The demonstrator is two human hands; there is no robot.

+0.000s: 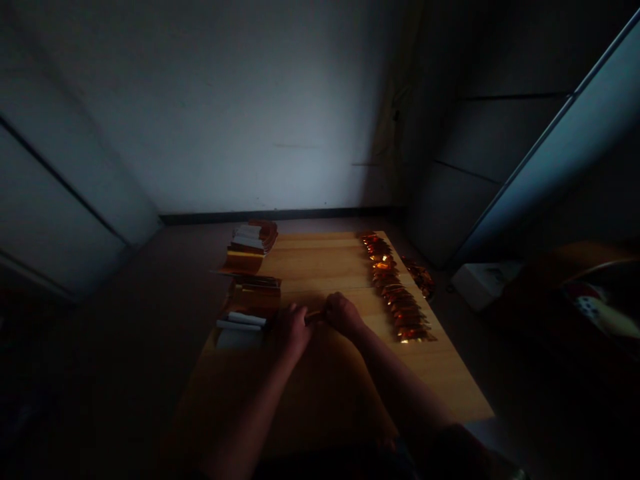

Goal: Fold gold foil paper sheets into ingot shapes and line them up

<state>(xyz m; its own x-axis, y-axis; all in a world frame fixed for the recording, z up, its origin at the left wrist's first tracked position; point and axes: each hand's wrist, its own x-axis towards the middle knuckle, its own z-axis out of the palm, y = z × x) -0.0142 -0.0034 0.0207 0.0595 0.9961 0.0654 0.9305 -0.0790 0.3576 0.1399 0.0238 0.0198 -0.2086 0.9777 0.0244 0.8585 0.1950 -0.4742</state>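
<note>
My left hand (293, 330) and my right hand (343, 315) meet over a light wooden board (320, 267), both pinching a small gold foil strip (314, 315). Most of the strip is hidden by my fingers. To the right of my right hand runs a long row of folded gold foil pieces (395, 287). Left of my left hand lie a stack of gold foil sheets (253, 293) and white paper strips (240, 321). Farther back stands a pile of gold and white sheets (247, 243).
A loose heap of gold foil (419, 277) lies just past the board's right edge. A white box (483, 283) sits on the floor to the right. A wall with a dark skirting board stands behind the board, and dark furniture fills the right side.
</note>
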